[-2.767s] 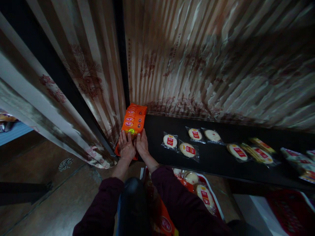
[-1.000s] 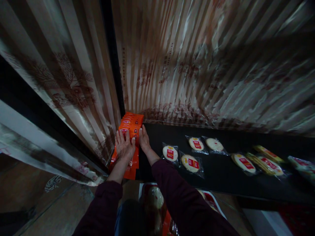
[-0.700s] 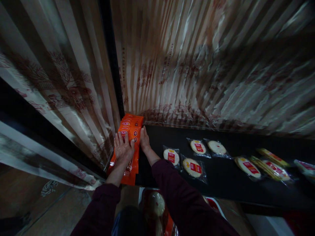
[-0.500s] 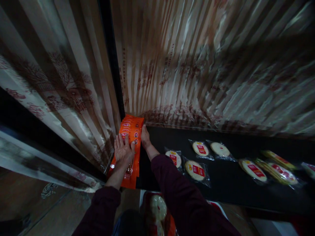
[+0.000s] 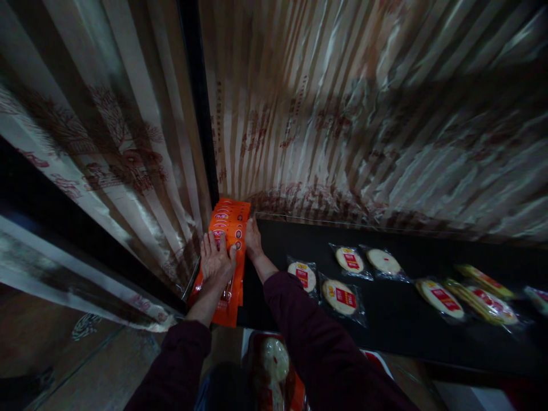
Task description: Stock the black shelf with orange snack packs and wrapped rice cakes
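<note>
A row of overlapping orange packets [image 5: 229,228] lies at the left end of a black shelf [image 5: 385,302], against a striped wall. My left hand [image 5: 217,260] lies flat on top of the packets with its fingers stretched out. My right hand [image 5: 252,240] rests against the right edge of the row, fingers extended along it. The nearest packet hangs over the shelf's front edge.
Clear-wrapped round flat cakes with red labels [image 5: 340,297] lie scattered along the shelf to the right. More wrapped cakes sit in a tray [image 5: 269,365] below, near my body. A dark vertical post [image 5: 197,103] stands at the corner. Brown floor lies at the lower left.
Both hands have slid further along the orange packets toward the wall; my right hand went from lying on the nearest packet to pressing the row's right edge. The view shifted slightly.
</note>
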Demonstrator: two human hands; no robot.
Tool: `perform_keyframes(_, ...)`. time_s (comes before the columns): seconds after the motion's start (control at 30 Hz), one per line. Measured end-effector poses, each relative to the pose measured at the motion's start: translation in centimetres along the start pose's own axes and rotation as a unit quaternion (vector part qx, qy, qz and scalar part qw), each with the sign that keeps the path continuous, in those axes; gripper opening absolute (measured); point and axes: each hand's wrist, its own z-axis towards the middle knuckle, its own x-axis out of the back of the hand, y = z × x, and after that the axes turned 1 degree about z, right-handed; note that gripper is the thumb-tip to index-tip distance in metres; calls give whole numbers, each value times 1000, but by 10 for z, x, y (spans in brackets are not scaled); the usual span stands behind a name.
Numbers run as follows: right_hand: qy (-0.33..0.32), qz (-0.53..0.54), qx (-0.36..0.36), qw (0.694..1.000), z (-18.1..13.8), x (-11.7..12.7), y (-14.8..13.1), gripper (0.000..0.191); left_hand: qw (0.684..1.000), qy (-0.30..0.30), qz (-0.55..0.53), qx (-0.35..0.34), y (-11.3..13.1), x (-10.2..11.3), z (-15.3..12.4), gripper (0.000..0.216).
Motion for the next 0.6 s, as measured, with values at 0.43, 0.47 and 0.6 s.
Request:
perform_keyframes(0.43,-27,-25,-39,999,-83,23,-8,79,1000,-6,-21,10,-1,8,0,55)
perform_keyframes(0.47,-24,-24,-39,999,-84,25,-9,78,1000,0,-22,16,-1,12,0,55)
perform_keyframes(0.6,-2,-23,-41,999,-84,31,-10,78,999,25,-23,15,-8,26,-17,55)
